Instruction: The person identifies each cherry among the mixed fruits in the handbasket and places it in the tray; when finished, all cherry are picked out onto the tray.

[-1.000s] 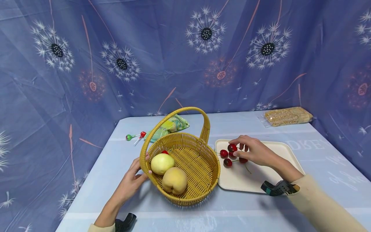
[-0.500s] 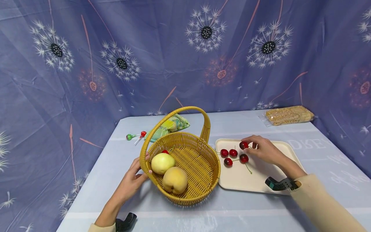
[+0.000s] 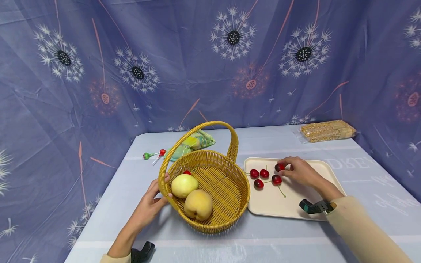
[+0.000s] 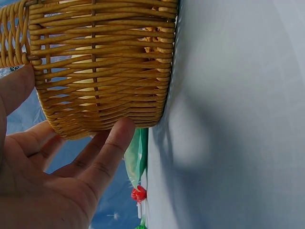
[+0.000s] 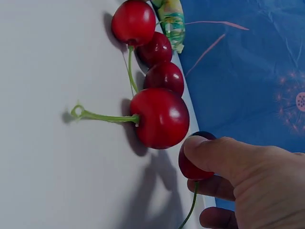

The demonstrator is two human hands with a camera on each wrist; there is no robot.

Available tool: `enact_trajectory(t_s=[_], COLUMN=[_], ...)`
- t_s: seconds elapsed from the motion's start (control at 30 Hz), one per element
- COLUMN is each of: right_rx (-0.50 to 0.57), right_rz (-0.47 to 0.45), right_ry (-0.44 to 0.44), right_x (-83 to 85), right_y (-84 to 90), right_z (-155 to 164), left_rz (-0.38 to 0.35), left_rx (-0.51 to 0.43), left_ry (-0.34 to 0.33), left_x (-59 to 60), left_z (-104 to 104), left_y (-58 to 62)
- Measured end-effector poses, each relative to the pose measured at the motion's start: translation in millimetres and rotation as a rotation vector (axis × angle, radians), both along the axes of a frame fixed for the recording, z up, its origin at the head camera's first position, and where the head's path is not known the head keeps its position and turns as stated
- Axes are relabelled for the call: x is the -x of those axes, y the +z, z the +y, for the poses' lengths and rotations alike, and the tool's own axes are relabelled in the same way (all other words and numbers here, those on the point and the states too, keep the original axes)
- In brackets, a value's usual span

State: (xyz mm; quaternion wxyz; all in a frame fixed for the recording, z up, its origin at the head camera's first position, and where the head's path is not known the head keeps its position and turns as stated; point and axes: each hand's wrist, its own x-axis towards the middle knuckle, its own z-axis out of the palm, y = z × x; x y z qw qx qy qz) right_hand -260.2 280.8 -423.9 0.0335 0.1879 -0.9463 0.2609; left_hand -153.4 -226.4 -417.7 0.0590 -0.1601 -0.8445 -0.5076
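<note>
Between thumb and fingers, my right hand (image 3: 300,172) pinches a dark red cherry (image 5: 193,164) with a green stem over the far part of a cream tray (image 3: 296,204). Several other cherries lie on the tray to its left, the nearest one (image 5: 161,118) beside the pinched cherry. My left hand (image 3: 152,201) touches the left outside of a yellow wicker basket (image 3: 227,197). Its thumb tip meets the rim by the handle, and its extended fingers rest along the woven wall (image 4: 105,76). Inside the basket are a pale green fruit (image 3: 185,185), a peach (image 3: 198,205) and a partly hidden red cherry (image 3: 187,172).
Behind the basket lies a green and yellow plastic packet (image 3: 197,140). Two lollipops, one green (image 3: 146,156) and one red (image 3: 162,152), lie to its left. A wrapped grain bar (image 3: 327,130) sits at the back right. The basket's tall handle (image 3: 218,123) arches over its opening.
My right hand, with the cherry, has moved right from over the other cherries and then slightly lower, uncovering them. The left hand and basket have stayed put.
</note>
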Motion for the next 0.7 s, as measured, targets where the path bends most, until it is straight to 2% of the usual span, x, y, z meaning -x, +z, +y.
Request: enact_trajectory(t_s=[0.4,0.57,0.7], right_rx=[-0.056,-0.047,-0.038], right_rz=[-0.045,-0.009,0.040], right_ry=[-0.008,-0.018,0.005], right_x=[2.2,0.4,-1.9], right_y=[-1.4,3.9,11.7], right_z=[-4.2,-6.3,-11.8], left_rz=[0.000,-0.007,-0.005], left_rx=[-0.013,-0.020,-0.010], left_ry=[0.001,0.002,0.007], left_x=[-0.9,-1.0,-0.8], left_z=[0.9,1.0,0.4], left_y=[-1.1,-0.2,-0.4])
